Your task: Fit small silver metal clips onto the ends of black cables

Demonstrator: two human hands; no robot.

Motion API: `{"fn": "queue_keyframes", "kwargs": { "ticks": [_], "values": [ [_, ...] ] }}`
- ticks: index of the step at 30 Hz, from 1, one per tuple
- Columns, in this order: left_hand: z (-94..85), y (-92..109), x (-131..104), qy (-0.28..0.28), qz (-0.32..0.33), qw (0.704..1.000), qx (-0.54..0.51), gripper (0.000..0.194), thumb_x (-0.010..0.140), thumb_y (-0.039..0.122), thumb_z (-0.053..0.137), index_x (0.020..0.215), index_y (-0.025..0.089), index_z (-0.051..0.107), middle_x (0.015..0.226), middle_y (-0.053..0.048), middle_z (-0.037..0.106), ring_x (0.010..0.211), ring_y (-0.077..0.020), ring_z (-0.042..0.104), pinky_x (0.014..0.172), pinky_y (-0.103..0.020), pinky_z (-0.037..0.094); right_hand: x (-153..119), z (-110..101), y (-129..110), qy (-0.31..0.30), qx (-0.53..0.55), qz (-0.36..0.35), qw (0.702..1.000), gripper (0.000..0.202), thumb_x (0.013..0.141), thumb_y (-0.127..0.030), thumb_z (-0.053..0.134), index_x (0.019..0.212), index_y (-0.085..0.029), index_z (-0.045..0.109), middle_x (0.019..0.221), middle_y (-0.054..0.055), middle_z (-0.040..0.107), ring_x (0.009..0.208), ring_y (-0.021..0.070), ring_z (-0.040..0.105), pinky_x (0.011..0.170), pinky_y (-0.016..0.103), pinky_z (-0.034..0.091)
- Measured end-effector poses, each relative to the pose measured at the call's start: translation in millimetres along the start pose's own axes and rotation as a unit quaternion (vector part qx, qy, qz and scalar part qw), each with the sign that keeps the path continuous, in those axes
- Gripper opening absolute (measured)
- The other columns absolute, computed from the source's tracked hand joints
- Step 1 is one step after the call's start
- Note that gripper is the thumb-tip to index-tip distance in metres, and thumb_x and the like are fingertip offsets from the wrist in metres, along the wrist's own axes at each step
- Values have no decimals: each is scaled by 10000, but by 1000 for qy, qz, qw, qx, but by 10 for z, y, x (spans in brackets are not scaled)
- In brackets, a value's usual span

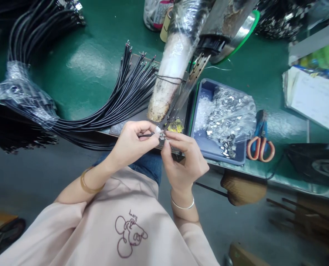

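Observation:
My left hand (135,142) pinches the end of a black cable (145,135) between thumb and fingers. Facing it, my right hand (182,155) holds a small metal connector (162,136) at the cable's end, fingertips nearly meeting those of the left. Both hands are at the table's front edge, just below the tip of a soldering iron (190,79) and a white, plastic-wrapped tube (170,70). A yellow sponge-like piece (176,126) lies right behind the fingertips. To the left, a large bundle of black cables (106,114) fans out on the table.
A blue tray (238,159) with bagged metal parts (231,111) stands right of the hands. Beyond it lie orange-handled scissors (261,144) and papers (315,96). A solder spool (239,37) and a jar (155,14) stand at the back. Another cable bundle (28,33) is at back left.

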State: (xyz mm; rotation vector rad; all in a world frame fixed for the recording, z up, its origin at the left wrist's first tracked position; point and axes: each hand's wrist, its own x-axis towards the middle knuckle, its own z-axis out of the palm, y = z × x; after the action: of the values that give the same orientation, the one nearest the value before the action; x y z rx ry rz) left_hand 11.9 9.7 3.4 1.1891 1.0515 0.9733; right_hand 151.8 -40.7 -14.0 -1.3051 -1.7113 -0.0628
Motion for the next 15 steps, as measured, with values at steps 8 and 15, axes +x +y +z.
{"fn": "queue_keyframes", "kwargs": {
  "ticks": [8, 15],
  "values": [
    [21, 16, -15, 20, 9, 1000, -10, 96, 691, 213, 651, 623, 146, 651, 524, 22, 528, 494, -70, 411, 458, -196, 311, -2, -6, -27, 9, -12, -16, 1000, 187, 880, -73, 690, 932, -238, 621, 963, 29, 796, 888, 156, 775, 802, 277, 630],
    [37, 31, -16, 25, 26, 999, -5, 98, 702, 198, 648, 621, 144, 646, 496, 35, 492, 475, -63, 381, 454, -196, 305, 16, -9, -31, 20, -5, -18, 1000, 189, 866, -60, 694, 924, -226, 625, 973, 38, 795, 898, 160, 774, 817, 273, 630]
  ]
}}
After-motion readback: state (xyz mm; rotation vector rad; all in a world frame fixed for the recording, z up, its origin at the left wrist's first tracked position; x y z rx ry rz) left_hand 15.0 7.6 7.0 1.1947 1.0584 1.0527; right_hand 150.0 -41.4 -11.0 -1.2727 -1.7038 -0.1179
